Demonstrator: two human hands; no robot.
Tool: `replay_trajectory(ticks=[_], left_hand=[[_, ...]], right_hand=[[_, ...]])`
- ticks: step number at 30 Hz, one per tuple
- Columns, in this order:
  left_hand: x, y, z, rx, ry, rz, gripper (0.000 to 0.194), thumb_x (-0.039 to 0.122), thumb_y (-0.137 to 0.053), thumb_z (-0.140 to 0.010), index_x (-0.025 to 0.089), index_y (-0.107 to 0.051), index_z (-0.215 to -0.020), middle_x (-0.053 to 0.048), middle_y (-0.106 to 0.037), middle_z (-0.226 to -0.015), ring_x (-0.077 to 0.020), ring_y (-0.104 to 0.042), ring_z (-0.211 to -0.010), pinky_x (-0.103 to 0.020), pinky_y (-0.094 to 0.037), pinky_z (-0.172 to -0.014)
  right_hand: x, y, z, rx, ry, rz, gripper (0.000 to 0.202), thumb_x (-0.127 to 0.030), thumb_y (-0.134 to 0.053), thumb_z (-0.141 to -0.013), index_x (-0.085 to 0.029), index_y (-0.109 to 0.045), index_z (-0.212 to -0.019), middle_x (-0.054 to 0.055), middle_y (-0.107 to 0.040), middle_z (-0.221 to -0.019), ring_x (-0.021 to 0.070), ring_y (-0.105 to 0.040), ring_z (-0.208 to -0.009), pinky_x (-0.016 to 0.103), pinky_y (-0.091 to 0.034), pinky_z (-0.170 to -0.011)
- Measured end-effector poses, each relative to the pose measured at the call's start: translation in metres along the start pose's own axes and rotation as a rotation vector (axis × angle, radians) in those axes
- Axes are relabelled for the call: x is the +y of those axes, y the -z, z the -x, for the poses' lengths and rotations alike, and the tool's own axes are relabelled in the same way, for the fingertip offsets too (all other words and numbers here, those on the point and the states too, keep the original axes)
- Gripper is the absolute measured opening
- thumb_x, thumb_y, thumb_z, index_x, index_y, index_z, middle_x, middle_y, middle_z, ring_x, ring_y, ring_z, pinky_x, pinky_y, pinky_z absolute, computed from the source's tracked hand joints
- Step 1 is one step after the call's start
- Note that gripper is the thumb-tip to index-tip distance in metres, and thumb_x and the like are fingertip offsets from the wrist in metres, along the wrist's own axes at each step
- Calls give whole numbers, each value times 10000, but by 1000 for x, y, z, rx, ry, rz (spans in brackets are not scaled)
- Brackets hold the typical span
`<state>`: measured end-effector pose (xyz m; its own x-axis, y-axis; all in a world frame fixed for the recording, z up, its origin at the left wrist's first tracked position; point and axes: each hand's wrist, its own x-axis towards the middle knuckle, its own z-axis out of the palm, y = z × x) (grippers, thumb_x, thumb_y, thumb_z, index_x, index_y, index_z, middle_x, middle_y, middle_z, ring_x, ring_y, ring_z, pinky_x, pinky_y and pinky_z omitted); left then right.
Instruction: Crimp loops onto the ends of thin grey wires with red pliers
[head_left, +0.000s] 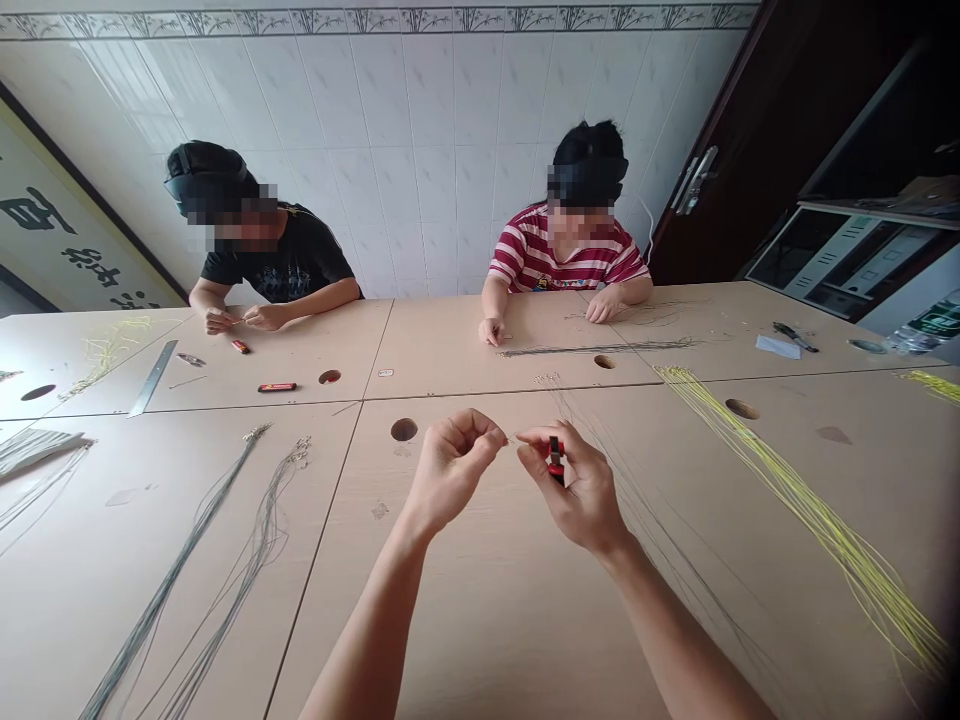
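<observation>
Over the near table my left hand (457, 465) is closed in a pinch, thumb against forefinger. What its fingertips grip is too small to make out, though something thin and pale shows in the small gap between both hands. Facing it, my right hand (577, 485) has thumb and forefinger close together. A red-and-black lighter (556, 462) with a metal top is tucked in its curled fingers. Behind and under the right hand, thin grey cords (660, 530) with small tips run across the table. To the left lie two bundles of grey-green cords (199, 545) with small metallic ends.
Yellow cords (795, 500) stretch along the right. Opposite sit a person in black (277, 255) and a person in striped red (570, 245), both working with their hands. A lighter (277, 387), a metal ruler (154, 377) and a round table hole (403, 429) are ahead.
</observation>
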<state>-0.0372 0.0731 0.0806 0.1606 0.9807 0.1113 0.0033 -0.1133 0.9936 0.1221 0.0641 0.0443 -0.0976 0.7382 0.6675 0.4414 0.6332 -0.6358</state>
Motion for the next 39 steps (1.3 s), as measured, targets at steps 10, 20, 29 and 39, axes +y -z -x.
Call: replay_trajectory(ticks=[10, 20, 29, 39], left_hand=[[4, 16, 5, -37, 15, -139, 188, 293, -553, -853, 173, -547, -708, 67, -327, -553, -74, -243, -501, -215, -188, -448], [4, 25, 6, -64, 18, -231, 162, 284, -550, -842, 174, -569, -725, 58, -373, -578, -74, -268, -496, -208, -220, -438], [6, 33, 5, -223, 71, -367, 153, 255, -559, -808, 177, -564, -677, 67, -338, -529, -91, -294, -511, -211, -233, -450], [3, 35, 4, -289, 118, -393, 151, 257, -540, -821, 169, -548, -699, 71, -326, -557, -81, -262, -515, -213, -217, -451]], right_hand=[[8, 8, -1, -219, -405, -252, 254, -462, -515, -942, -225, -592, -992, 4, -572, -773, 149, -556, -722, 299, -478, -679], [21, 15, 21, -608, -925, -801, 403, -250, -651, -808, -231, -573, -1203, 45, -617, -940, 174, -609, -810, 371, -521, -749], [-5, 44, -12, -975, -846, -506, 282, -155, -518, -714, -169, -685, -941, 14, -626, -701, 143, -547, -658, 275, -388, -569], [-5, 43, -23, -1054, -902, -474, 281, -206, -538, -655, -141, -661, -899, 6, -586, -668, 135, -529, -636, 270, -376, -567]])
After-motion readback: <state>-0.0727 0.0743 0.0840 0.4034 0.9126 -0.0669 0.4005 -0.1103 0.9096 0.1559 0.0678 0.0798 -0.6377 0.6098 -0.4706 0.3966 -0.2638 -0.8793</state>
